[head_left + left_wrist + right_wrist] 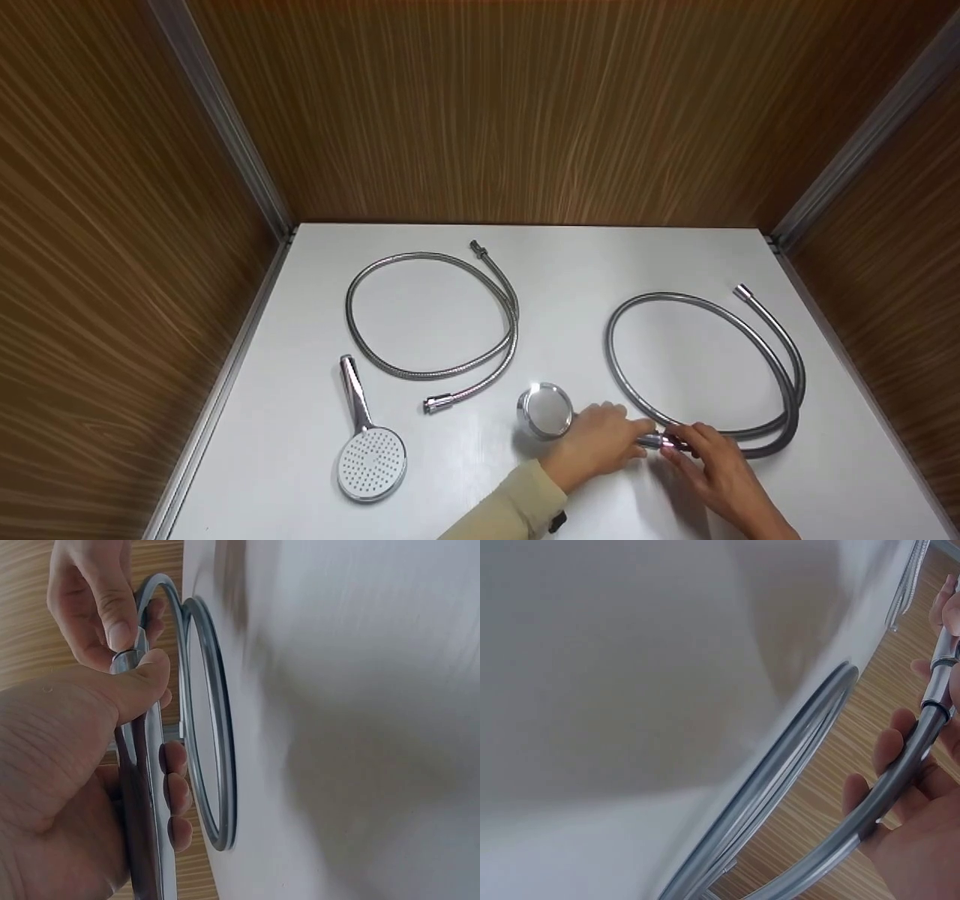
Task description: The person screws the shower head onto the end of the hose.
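My left hand grips the chrome handle of a shower head, its round head sticking out on the left. At the handle's other end, my right hand holds the end of a smooth grey shower hose. The hose's metal connector is in line with the handle end and meets it. How far the two are screwed together I cannot tell. In the right wrist view, the fingers curl around the hose just behind the connector. The rest of this hose lies looped on the table.
A second shower head lies face up at the left of the white table. Behind it lies a ribbed metal hose in a loop. Wood-patterned panels stand along the back and both sides.
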Available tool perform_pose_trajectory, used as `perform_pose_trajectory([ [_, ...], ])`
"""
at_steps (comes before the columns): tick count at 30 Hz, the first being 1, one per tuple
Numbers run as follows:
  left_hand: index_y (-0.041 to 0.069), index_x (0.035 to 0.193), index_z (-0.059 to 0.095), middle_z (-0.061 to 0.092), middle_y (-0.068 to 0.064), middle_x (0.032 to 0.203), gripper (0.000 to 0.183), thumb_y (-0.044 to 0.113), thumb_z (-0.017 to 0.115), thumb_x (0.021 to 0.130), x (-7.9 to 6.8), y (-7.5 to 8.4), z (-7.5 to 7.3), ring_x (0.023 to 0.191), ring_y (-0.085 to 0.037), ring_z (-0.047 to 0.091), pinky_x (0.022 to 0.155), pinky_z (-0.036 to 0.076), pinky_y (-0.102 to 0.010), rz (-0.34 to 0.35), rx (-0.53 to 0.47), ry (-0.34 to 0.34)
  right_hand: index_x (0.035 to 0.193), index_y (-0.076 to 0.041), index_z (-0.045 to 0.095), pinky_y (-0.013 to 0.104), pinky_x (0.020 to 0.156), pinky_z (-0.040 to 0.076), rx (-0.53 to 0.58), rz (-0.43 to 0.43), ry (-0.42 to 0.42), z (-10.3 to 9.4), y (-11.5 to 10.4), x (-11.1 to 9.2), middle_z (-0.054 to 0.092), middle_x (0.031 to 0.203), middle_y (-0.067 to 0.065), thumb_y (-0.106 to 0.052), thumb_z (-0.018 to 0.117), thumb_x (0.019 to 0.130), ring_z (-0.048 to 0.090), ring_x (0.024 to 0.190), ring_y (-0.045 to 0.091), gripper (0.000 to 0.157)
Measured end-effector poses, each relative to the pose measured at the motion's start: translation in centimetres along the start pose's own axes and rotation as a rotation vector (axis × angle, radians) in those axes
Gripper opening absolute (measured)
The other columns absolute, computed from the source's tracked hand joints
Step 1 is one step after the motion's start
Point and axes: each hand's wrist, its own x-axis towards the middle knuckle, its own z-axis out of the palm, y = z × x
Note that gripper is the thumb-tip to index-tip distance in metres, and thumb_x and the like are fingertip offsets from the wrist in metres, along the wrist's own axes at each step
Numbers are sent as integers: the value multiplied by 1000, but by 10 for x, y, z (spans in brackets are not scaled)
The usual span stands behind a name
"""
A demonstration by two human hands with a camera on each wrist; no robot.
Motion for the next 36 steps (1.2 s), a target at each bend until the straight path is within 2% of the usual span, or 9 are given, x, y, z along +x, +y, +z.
perform_pose_trajectory([
  [9, 43, 127, 65, 71, 10, 92, 33, 61, 62, 99, 0, 2, -1, 80, -7, 62, 67, 50, -23, -15, 7, -2, 105, -17, 76, 35, 72, 40, -8, 29, 7, 2, -2, -1, 68, 91, -12, -6, 87, 80, 56, 80, 3, 29],
  [17, 43, 130, 65, 72, 10, 90, 38, 61, 66, 96, -2, 4, -4, 78, -8, 64, 65, 51, -23, -21, 55, 56, 114, -18, 77, 39, 72, 43, -24, -1, 7, 4, 0, -1, 67, 88, -12, -6, 85, 82, 56, 78, 6, 36],
  [26, 45, 128, 65, 72, 10, 90, 36, 62, 65, 97, -1, 5, -3, 77, -8, 63, 65, 51, -23, -35, 75, 37, 115, -21, 78, 37, 72, 40, -12, 24, -6, 2, -2, 1, 66, 88, -15, -6, 86, 82, 53, 80, 2, 38],
  [33, 44, 128, 66, 71, 9, 90, 36, 62, 65, 97, -1, 5, -3, 76, -8, 62, 65, 51, -23, -41, 73, 39, 122, -3, 70, 24, 64, 42, 71, 50, -57, 0, 1, 5, 71, 88, -4, -4, 92, 75, 50, 73, 1, 52],
  [36, 43, 127, 65, 71, 9, 90, 36, 62, 65, 97, 0, 5, -4, 76, -8, 63, 65, 50, -23, -47, 71, 31, 117, -2, 68, 20, 63, 43, 99, 8, -38, 1, 3, 6, 70, 87, -4, 2, 93, 72, 51, 73, 1, 51],
])
